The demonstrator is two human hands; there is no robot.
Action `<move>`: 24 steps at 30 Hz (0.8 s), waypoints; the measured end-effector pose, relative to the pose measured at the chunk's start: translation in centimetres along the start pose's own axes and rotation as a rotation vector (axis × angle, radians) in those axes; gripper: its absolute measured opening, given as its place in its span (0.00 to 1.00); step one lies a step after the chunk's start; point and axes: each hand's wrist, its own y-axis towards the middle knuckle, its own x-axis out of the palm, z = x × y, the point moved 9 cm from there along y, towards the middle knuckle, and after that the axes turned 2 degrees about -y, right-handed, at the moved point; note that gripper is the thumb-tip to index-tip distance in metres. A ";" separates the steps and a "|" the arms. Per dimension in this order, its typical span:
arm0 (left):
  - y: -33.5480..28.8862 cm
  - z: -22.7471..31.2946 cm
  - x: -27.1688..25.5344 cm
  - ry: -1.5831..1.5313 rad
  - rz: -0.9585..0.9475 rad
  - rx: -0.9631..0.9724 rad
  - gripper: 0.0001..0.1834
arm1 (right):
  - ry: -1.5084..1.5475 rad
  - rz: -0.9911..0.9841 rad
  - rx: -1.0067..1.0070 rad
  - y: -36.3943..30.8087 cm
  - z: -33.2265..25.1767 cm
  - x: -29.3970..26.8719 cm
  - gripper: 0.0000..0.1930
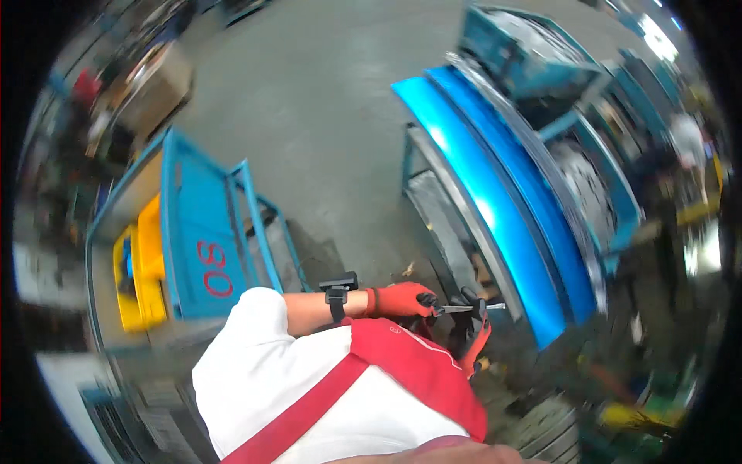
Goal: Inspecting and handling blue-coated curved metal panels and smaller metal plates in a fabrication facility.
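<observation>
My left hand (403, 300), in a red glove with dark fingertips, is closed on one end of a slim silver metal bar (457, 308). The bar lies roughly level in front of my red apron and pokes out to the right; its exact kind cannot be made out. Farther along it, my right hand (478, 334), in a matching red and black glove, has its dark fingers wrapped round the bar. Just beyond my right hand stand long curved panels, glossy blue (483, 201), held upright side by side.
To my left is a blue metal cabinet (202, 232) with yellow bins (143, 267) inside. Blue metal crates (533, 58) of parts stand behind the panels. A cardboard box (157, 89) sits at the far left. Another person (686, 143) is at the far right.
</observation>
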 end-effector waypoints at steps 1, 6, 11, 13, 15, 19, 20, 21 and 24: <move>-0.2 -0.1 -0.1 -0.106 -0.047 0.007 0.16 | 0.020 -0.012 0.052 1.0 0.2 0.8 0.18; 1.7 -2.3 -7.3 -0.081 0.380 0.006 0.15 | 0.298 -0.478 0.495 10.2 7.1 6.3 0.22; -2.4 -1.5 -12.1 -0.223 0.763 -0.043 0.15 | -0.479 -1.069 -0.297 12.8 3.4 14.5 0.19; -2.2 -3.2 -13.1 -0.333 0.974 0.013 0.14 | -0.266 -1.126 0.103 14.8 5.5 18.2 0.18; -3.2 -4.2 -14.3 -0.361 1.159 -0.001 0.14 | -0.297 -1.173 0.183 15.5 6.5 21.4 0.18; -3.6 -6.0 -17.8 -0.194 1.337 0.039 0.14 | -0.375 -1.312 0.139 17.4 7.0 28.8 0.18; -4.2 -7.1 -18.1 -0.321 1.410 0.049 0.13 | -0.392 -1.371 0.130 16.9 7.3 30.9 0.18; -4.8 -8.2 -18.5 -0.449 1.471 0.071 0.13 | -0.403 -1.427 0.122 16.3 7.7 32.7 0.18; -7.5 -10.5 -19.7 -0.375 1.624 0.096 0.12 | -0.413 -1.530 0.126 14.1 9.3 36.7 0.18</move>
